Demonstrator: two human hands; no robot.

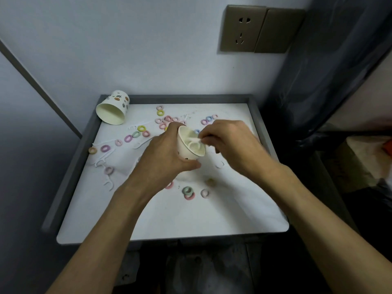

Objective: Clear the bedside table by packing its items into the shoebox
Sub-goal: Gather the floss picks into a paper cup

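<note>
Dim, cool overhead light is brightest on the white tabletop (212, 215) around the left hand (163, 154) gripping the cup (182, 146), a soft shadow just beneath, the floss pick (194, 140) pinched by the right hand (231, 145) smeared, far corners dark and bowed.

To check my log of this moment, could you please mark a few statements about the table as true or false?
1. The left hand grips a paper cup. True.
2. The second cup at the back left stands upright. False: it lies on its side.
3. The right hand pinches a white floss pick at the held cup's mouth. True.
4. All coloured rings are inside the held cup. False: many lie scattered on the table.
</note>
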